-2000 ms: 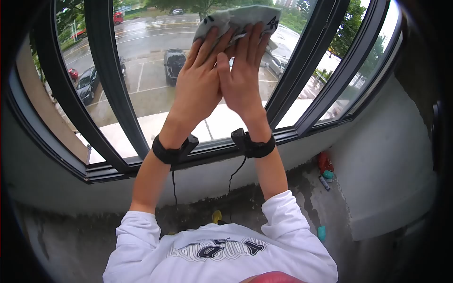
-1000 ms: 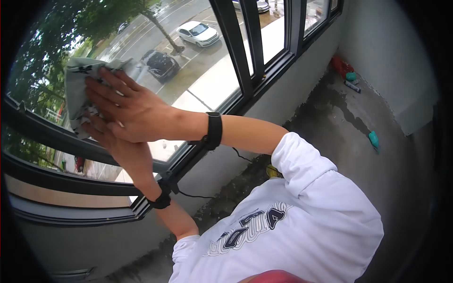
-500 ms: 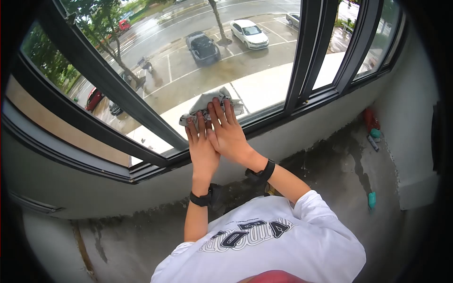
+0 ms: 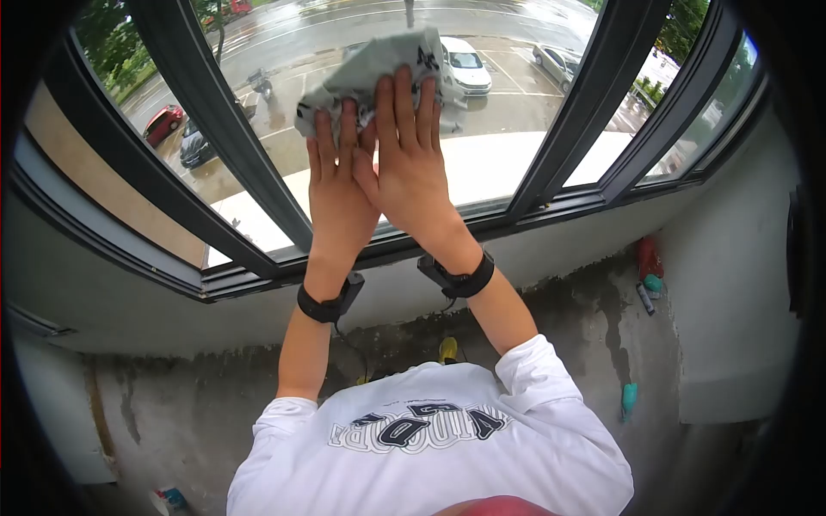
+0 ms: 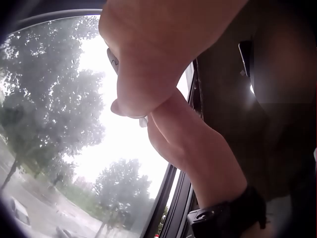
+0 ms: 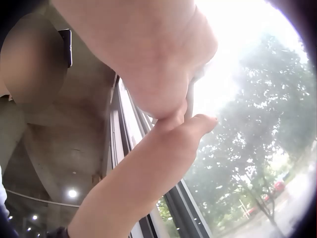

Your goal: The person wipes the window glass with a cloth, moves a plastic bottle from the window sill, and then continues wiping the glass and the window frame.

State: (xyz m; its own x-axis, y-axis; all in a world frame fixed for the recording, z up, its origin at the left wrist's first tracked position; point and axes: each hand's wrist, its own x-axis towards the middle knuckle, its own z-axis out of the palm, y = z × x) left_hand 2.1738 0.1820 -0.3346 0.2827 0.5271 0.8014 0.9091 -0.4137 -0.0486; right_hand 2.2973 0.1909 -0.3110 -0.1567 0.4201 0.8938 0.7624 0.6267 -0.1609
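In the head view a pale grey cloth (image 4: pixel 370 73) with black printed marks lies bunched against the window pane (image 4: pixel 508 112). My left hand (image 4: pixel 340 202) presses its lower left part with fingers stretched upward. Beside it, my right hand (image 4: pixel 415 176) lies with straight fingers on the cloth's right part, its thumb overlapping the left hand's edge. Both wrists wear black straps. In the left wrist view the heel of my left hand (image 5: pixel 153 64) fills the top and hides most of the cloth. The right wrist view shows my right hand (image 6: pixel 153 54) close to the glass.
Dark window frame bars (image 4: pixel 219 129) flank the pane, and the sill (image 4: pixel 379 249) runs below the hands. On the floor to the right lie a teal bottle-like item (image 4: pixel 629 400), a grey tube (image 4: pixel 645 299) and a red bag (image 4: pixel 649 258). Parked cars show outside.
Both hands took the cloth from high on the pane to its left side, then down near the sill, and now back up the glass. The head view swung left and returned.
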